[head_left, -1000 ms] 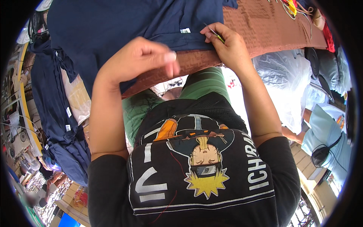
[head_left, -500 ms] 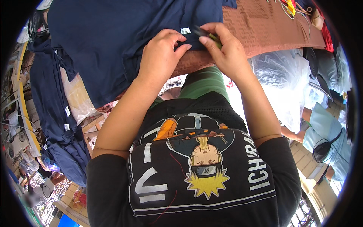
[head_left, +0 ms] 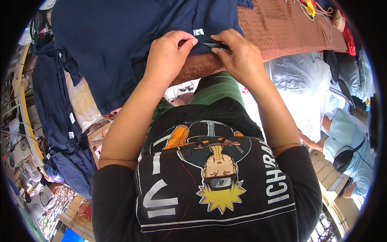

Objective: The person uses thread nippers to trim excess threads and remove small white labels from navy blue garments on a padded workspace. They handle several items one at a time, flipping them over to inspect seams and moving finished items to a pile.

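A navy blue garment (head_left: 117,44) lies spread over the brown padded surface (head_left: 278,32), its near edge under my hands. My left hand (head_left: 168,54) is closed in a pinch at that edge; what sits between thumb and forefinger is too small to make out. Thread snips (head_left: 213,45) with dark pointed blades are gripped in my right hand (head_left: 245,56). Their tips point left across the cloth, toward my left fingertips. Just above the blades, a small white label (head_left: 198,32) shows on the garment.
More navy garments (head_left: 50,101) with white labels hang at the left. Clear plastic bags (head_left: 300,80) bulge beside the surface at the right. Cords and a yellow-red item (head_left: 309,8) lie at the far right. Another person in light blue (head_left: 348,141) is at the right edge.
My right hand has turned the snips, so the blades now lie over the cloth edge, pointing left. My left thumb and forefinger have come together into a pinch.
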`<state>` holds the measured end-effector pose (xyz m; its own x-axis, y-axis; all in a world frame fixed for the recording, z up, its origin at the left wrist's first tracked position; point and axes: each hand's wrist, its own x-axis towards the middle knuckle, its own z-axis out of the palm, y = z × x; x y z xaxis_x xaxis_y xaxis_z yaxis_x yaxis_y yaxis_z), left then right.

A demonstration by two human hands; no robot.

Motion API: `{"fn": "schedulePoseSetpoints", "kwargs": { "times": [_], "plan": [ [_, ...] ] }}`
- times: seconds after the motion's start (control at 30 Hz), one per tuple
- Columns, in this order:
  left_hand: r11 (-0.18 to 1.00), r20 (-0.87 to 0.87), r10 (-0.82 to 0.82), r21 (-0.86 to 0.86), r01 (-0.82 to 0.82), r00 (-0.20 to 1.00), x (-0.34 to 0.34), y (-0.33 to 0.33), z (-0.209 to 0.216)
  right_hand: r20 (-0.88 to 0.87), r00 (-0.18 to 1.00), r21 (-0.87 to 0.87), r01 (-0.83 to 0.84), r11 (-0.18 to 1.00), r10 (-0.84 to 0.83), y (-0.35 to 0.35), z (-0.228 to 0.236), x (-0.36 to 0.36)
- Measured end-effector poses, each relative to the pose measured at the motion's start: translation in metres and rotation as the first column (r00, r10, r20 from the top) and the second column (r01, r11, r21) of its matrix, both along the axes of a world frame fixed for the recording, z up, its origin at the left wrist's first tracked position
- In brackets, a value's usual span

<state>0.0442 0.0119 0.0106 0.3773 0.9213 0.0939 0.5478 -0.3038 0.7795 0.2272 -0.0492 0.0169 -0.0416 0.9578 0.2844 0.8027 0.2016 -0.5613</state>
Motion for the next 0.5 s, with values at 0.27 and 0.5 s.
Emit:
{"fn": "schedulePoseSetpoints", "kwargs": {
  "times": [0.27,0.5],
  "plan": [
    [1.0,0.022,0.009,0.015,-0.01,1.0,0.0021,-0.0004,-0.0025,-0.028,0.999,-0.01,0.021,1.0,-0.021,0.0007,0.0,-0.0028],
    [1.0,0.015,-0.006,0.004,0.006,1.0,0.0069,-0.0037,-0.0027,-0.292,0.955,-0.007,0.046,0.999,-0.046,0.0052,-0.0055,-0.0049]
  ]
}}
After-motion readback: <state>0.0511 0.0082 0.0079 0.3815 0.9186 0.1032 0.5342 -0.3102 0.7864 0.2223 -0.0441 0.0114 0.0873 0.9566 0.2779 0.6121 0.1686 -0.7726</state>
